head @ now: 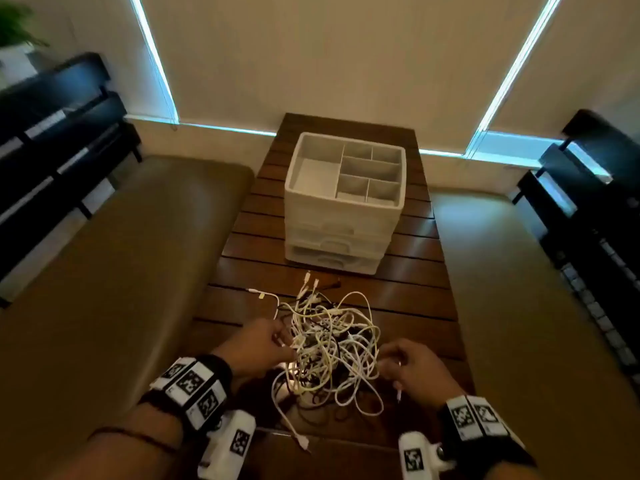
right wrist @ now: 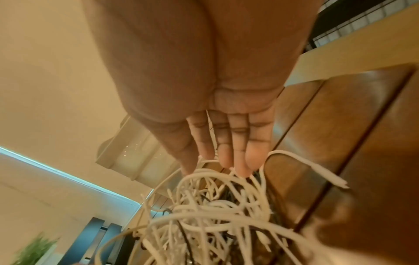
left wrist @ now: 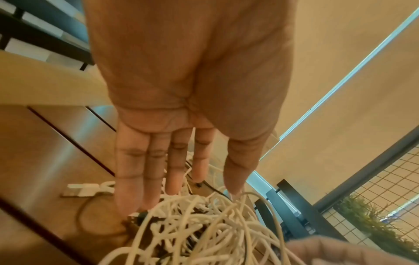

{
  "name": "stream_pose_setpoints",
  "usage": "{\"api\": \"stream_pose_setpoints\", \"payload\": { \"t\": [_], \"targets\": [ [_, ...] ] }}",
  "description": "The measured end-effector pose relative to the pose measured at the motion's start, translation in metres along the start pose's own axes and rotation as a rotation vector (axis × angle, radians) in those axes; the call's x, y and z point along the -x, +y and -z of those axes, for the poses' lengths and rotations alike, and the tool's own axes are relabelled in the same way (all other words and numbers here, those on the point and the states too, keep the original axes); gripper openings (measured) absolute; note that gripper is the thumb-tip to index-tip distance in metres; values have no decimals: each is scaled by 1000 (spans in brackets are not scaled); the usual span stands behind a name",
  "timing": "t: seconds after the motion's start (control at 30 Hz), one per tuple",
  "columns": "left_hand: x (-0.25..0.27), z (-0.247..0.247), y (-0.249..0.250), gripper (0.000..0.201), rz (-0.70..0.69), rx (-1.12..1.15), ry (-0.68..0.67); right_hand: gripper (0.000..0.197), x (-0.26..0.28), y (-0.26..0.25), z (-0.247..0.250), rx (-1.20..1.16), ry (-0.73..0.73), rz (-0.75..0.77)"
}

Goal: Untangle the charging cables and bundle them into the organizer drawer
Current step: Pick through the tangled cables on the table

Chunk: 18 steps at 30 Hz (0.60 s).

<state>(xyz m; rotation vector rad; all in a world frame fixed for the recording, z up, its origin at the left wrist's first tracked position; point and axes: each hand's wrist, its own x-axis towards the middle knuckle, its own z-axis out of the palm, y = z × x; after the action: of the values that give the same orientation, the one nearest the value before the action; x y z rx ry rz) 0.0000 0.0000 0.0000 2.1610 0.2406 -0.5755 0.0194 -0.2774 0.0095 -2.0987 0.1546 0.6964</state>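
A tangle of white and dark charging cables [head: 332, 344] [left wrist: 192, 229] [right wrist: 215, 206] lies on the slatted wooden table [head: 415, 299]. Behind it stands the white organizer [head: 311, 209] [right wrist: 127, 152], its top tray divided into compartments and its front drawers [head: 339, 244] closed. My left hand [head: 282, 342] [left wrist: 176, 190] reaches into the pile's left side with straight fingers touching the cords. On the right edge of the pile my right hand [head: 384, 363] [right wrist: 222, 161] also touches it with straight fingers. Neither hand holds a cable.
Loose plugs stick out of the pile: one white end [head: 303, 443] near the front edge, another [right wrist: 328, 175] beside my right hand. Tan cushioned seats [head: 121, 271] flank the table. Black wire racks [head: 52, 140] stand at both sides.
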Motion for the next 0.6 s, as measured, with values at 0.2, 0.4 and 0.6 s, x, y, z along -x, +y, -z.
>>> {"api": "stream_pose_setpoints", "payload": {
  "t": [0.2, 0.4, 0.6],
  "targets": [
    [-40, -27, 13, 62, 18, -84, -108, 29, -42, -17, -4, 51, -94, -29],
    [-64, -46, 5, 55, -8, -105, 3, 26, -70, -17, -3, 115, -147, -59],
    [-79, -44, 9, 13, -74, -93, 84, 29, -89, -10, -14, 361, -81, 25]
  ]
}}
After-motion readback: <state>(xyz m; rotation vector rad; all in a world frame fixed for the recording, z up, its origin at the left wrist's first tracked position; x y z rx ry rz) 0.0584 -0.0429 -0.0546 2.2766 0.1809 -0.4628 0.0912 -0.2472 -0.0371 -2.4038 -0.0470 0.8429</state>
